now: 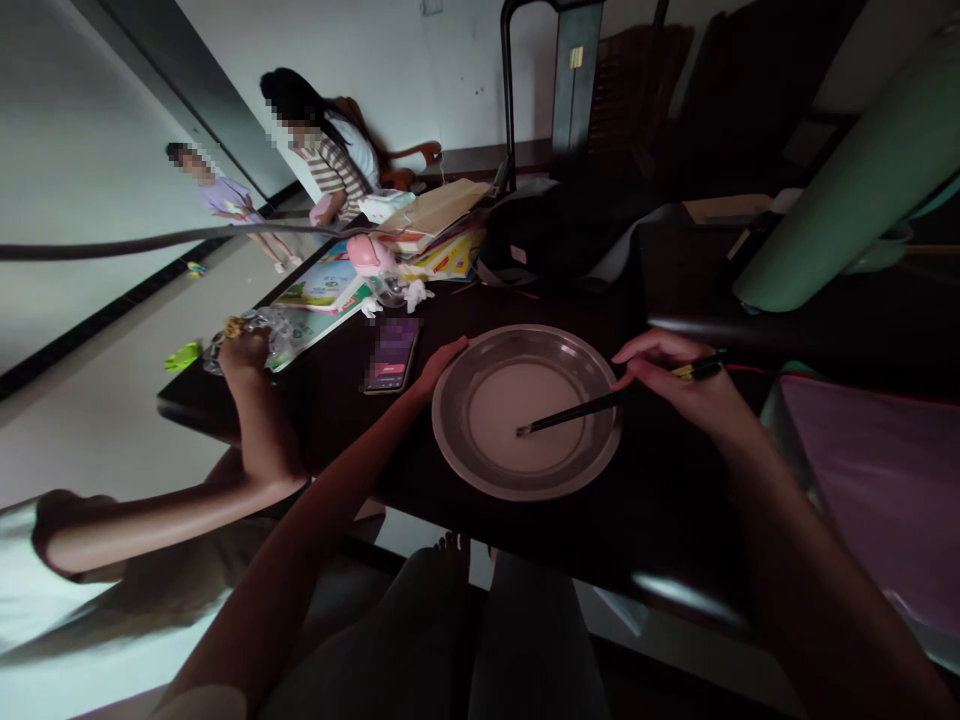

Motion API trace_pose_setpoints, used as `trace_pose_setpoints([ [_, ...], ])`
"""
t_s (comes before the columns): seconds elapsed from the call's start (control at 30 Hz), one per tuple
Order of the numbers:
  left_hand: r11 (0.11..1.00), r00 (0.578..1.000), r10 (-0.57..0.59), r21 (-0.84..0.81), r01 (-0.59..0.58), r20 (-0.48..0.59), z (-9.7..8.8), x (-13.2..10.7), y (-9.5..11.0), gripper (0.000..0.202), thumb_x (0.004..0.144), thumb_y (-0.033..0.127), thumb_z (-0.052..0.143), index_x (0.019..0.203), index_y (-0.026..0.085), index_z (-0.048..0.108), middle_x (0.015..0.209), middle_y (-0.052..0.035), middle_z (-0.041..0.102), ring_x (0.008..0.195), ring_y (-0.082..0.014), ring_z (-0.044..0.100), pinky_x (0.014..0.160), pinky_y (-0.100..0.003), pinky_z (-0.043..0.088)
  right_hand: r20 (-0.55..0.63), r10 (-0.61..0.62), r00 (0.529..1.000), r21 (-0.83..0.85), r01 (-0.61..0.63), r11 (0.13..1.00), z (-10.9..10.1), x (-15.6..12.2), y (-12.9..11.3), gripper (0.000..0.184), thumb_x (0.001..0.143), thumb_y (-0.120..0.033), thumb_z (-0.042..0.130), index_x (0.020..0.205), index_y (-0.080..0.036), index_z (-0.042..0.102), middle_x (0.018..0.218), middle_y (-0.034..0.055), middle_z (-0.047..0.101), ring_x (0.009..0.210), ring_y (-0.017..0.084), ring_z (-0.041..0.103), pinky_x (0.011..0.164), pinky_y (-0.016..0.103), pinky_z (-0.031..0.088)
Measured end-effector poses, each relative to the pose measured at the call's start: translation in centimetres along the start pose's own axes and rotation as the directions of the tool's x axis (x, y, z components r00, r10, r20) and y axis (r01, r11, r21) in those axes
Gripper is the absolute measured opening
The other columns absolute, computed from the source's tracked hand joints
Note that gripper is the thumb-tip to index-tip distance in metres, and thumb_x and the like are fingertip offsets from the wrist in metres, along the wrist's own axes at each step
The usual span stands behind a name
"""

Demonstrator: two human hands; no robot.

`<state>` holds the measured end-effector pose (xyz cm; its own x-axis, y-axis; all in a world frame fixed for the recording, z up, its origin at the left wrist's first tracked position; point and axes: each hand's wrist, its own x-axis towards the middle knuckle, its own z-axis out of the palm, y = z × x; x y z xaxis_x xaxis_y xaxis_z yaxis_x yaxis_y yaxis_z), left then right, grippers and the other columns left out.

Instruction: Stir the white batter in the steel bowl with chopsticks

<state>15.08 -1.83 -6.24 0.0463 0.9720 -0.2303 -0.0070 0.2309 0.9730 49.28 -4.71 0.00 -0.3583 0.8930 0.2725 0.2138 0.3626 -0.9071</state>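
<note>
A round metal plate (528, 483) with a wide rim sits on the dark table in front of me. Whether its pale bottom is bare or covered by a thin liquid, I cannot tell. My left hand (444, 366) holds the plate's left rim, its fingers lying along the edge and partly hidden. In my right hand (667, 372), just past the right rim, are black chopsticks (581, 408) with gold bands near the top. Pinched close together, they slant down to the left, their tips over the middle of the plate. The fingers are closed around them.
A phone (392, 355) lies left of the plate. Behind it are books (322, 280), crumpled tissues (416, 293) and a black bag (551, 235). At left, another person's hand (244, 352) holds food above a plastic bag. A green cylinder (840, 215) leans at right.
</note>
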Motion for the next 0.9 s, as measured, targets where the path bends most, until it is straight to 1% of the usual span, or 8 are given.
trace_pose_setpoints([
  [0.17,1.000,1.000,0.011,-0.001,-0.011,-0.014,0.0,0.0,-0.1,0.044,0.081,0.055,0.062,0.097,0.017,0.077,0.087,-0.0051,0.077,0.094,-0.0245,0.069,0.079,-0.030,0.052,0.020,-0.059,0.998,-0.037,0.060,0.998,1.2,0.2,0.1,0.008,0.086,-0.033,0.064,0.085,-0.026,0.069,0.082,0.0018,0.075,0.078,0.019,0.073,0.066,0.031,0.057],
  [0.33,0.998,0.999,-0.043,-0.055,0.042,-0.004,0.2,-0.3,0.1,0.043,0.082,0.053,0.062,0.097,0.016,0.077,0.083,-0.0046,0.077,0.082,-0.0213,0.069,0.076,-0.029,0.052,-0.072,-0.030,0.997,-0.033,0.028,0.999,-0.2,0.0,0.2,0.007,0.086,-0.033,0.066,0.088,-0.027,0.069,0.074,0.0012,0.073,0.072,0.020,0.073,0.062,0.032,0.056],
  [0.47,0.995,0.997,-0.081,-0.063,0.080,-0.015,0.4,-0.4,0.5,0.041,0.081,0.052,0.065,0.097,0.015,0.076,0.078,-0.0028,0.075,0.076,-0.0187,0.068,0.075,-0.028,0.052,-0.020,-0.010,1.000,0.004,0.010,1.000,0.2,-0.1,0.2,0.006,0.087,-0.031,0.064,0.087,-0.026,0.068,0.071,0.0004,0.072,0.068,0.019,0.072,0.058,0.030,0.054],
  [0.53,0.995,0.998,-0.064,-0.078,0.064,0.011,0.5,-0.4,0.6,0.040,0.081,0.050,0.065,0.099,0.016,0.076,0.080,-0.0024,0.076,0.078,-0.0182,0.068,0.078,-0.028,0.052,0.017,-0.031,0.999,-0.006,0.031,0.999,0.7,0.0,0.2,0.007,0.086,-0.032,0.065,0.087,-0.026,0.069,0.078,0.0011,0.074,0.073,0.019,0.073,0.062,0.031,0.056],
  [0.63,0.993,0.999,-0.027,-0.110,0.032,0.042,0.6,-0.3,0.5,0.044,0.080,0.051,0.065,0.105,0.016,0.075,0.087,-0.0041,0.077,0.087,-0.0209,0.070,0.084,-0.030,0.052,-0.004,-0.047,0.999,-0.034,0.046,0.998,0.8,0.0,0.3,0.006,0.086,-0.030,0.065,0.088,-0.027,0.069,0.083,0.0016,0.074,0.079,0.020,0.073,0.068,0.032,0.057],
  [0.77,0.991,0.999,-0.010,-0.131,0.016,0.048,0.5,-0.2,0.1,0.050,0.078,0.054,0.067,0.108,0.015,0.075,0.093,-0.0073,0.078,0.094,-0.0252,0.070,0.088,-0.033,0.052,-0.098,-0.017,0.995,-0.015,0.015,1.000,-0.4,0.0,0.2,0.005,0.085,-0.026,0.064,0.088,-0.026,0.068,0.071,0.0004,0.072,0.070,0.019,0.073,0.063,0.031,0.055],
  [0.83,0.992,0.999,0.008,-0.127,-0.002,0.049,0.5,-0.1,-0.1,0.052,0.078,0.055,0.068,0.110,0.014,0.075,0.093,-0.0072,0.078,0.095,-0.0254,0.070,0.088,-0.033,0.052,-0.094,-0.004,0.996,0.006,0.005,1.000,-0.5,0.0,0.2,0.005,0.086,-0.025,0.063,0.087,-0.026,0.067,0.067,-0.0003,0.071,0.066,0.019,0.072,0.061,0.030,0.054],
  [0.9,0.993,0.999,0.014,-0.121,-0.009,0.041,0.4,-0.1,-0.2,0.052,0.079,0.054,0.067,0.112,0.015,0.074,0.092,-0.0060,0.078,0.094,-0.0240,0.070,0.088,-0.031,0.051,-0.040,-0.013,0.999,0.008,0.013,1.000,0.0,0.0,0.2,0.005,0.086,-0.026,0.063,0.088,-0.026,0.068,0.071,0.0003,0.072,0.068,0.019,0.073,0.060,0.030,0.055],
])
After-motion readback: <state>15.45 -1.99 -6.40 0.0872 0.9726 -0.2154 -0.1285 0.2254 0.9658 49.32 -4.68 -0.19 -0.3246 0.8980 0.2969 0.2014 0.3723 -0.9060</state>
